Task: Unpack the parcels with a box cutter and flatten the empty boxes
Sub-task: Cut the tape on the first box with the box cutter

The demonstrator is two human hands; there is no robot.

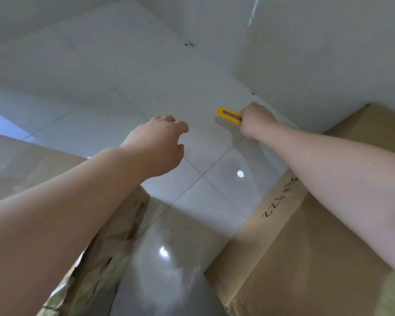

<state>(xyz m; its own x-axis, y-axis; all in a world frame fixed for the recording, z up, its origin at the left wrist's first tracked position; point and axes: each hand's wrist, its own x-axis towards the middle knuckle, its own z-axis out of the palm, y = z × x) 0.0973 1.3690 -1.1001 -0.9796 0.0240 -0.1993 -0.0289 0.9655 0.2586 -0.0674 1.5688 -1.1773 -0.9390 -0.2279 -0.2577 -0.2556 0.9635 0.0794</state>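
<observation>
I see the right hand reaching far forward, low to the tiled floor, w/ fingers curled round the back end of the yellow box cutter. The front part of the cutter sticks out to the left of the fist and seems to lie on or just above the tile; I cannot tell which, only a soft shadow shows under it. I think the hand is taking the tool up from the floor, or maybe putting it down, bc no box is under the blade here.

The left hand hovers over the floor, apart from the cutter, fingers loosely curled and holding nothing. Probably it only balances the body, or waits to steady a box.

About the parcels: one taped cardboard box stands at the right, under the right forearm, w/ handwritten marks on its tape strip, and it looks closed. Another box at the lower left, below the left forearm, has a crumpled, torn look. Both are well behind the grip, near to me, so the cutter must come back toward them before any cut. A white wall stands just beyond the right hand.
</observation>
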